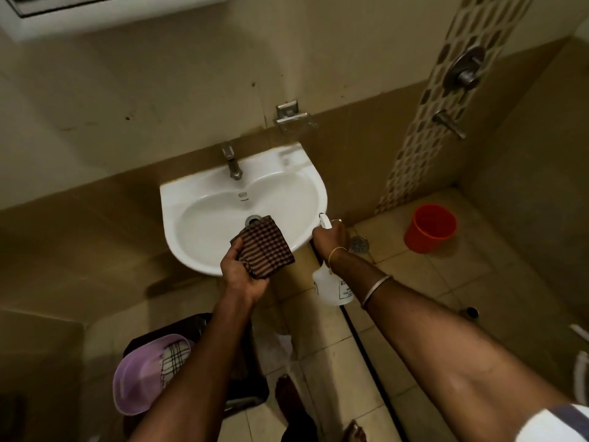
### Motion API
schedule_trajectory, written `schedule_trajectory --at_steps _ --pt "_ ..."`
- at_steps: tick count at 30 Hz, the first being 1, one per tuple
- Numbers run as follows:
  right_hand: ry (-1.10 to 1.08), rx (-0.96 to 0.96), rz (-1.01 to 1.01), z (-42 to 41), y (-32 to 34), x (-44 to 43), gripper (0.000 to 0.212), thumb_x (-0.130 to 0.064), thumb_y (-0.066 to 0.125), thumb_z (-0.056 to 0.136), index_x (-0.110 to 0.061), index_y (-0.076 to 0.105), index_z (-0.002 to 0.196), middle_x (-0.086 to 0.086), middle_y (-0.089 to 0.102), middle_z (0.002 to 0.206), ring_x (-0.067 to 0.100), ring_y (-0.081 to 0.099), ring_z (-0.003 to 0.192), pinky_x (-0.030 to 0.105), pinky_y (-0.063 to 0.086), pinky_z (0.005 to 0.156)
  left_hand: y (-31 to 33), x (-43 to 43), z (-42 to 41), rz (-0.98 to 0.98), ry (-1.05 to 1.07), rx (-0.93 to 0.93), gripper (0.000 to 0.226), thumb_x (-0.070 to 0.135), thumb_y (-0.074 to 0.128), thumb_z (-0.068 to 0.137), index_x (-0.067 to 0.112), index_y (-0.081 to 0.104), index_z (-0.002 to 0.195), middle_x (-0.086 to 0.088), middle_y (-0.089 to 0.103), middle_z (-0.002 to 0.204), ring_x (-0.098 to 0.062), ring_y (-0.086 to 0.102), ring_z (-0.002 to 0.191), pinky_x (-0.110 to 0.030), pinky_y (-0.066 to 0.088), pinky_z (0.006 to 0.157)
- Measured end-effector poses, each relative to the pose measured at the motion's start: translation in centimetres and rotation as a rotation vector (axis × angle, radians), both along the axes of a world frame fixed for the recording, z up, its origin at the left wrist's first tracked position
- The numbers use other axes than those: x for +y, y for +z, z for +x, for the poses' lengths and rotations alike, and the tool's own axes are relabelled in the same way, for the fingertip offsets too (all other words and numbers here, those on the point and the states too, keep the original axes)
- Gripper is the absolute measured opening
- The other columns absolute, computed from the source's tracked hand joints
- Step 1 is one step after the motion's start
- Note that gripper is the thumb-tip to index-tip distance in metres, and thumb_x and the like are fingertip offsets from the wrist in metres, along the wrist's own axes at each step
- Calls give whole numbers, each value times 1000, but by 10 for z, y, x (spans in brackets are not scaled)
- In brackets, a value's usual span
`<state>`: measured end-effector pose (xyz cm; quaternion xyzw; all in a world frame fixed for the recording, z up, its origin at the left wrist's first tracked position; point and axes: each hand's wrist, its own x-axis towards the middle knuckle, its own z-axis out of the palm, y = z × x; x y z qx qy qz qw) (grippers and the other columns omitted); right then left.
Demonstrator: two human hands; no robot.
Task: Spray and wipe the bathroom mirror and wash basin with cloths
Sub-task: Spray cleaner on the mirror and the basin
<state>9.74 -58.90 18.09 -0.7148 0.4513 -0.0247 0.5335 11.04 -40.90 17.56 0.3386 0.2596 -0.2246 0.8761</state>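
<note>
Facing the wash basin (204,224) straight ahead, held a folded checked cloth (266,247) in the left hand (240,275) over its near rim, nearer the bowl; gripped the spray bottle (331,290) in the right hand (331,239) just off its right edge.

Orange bucket (425,239) near drain grate (359,244); purple tub (137,381) lower left.
</note>
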Motion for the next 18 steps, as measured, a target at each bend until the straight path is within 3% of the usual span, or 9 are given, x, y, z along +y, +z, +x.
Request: schedule_trajectory --at_steps 5,7,10,14,18 --pt "12 -51 -43 19 13 -5 11 -11 61 81 -14 58 91 16 69 109 37 66 102 50 57 91 6 1 13 -6 13 -5 51 33 40 104 10 57 146 -16 62 145 -36 55 137 -53 38 119" --pt "13 -49 -57 31 21 -5 11 -10 59 81 -14 55 90 17 68 110 38 66 101 48 56 91 8 4 17 -14 3 -4 48 35 41 104 10 61 141 -16 64 142 -36 58 133 -53 42 116" --pt "8 -44 -36 48 29 -2 20 -19 54 70 -14 56 89 13 68 102 36 65 93 41 54 85 7 15 23 -41 -13 10 51 36 40 105 8 58 143 -19 61 145 -39 56 135 -57 37 119" --pt "33 -49 -32 71 21 4 46 -25 47 59 -8 67 97 12 72 99 38 70 95 43 58 81 6 33 32 -63 -32 16 57 38 41 103 8 50 151 -18 56 151 -38 52 140 -60 34 120" --pt "99 -26 -63 84 38 20 26 -15 56 78 -12 69 100 10 70 98 34 68 92 37 54 78 14 46 37 -56 -14 23 51 38 37 106 6 61 138 -20 65 139 -38 60 131 -52 48 107"
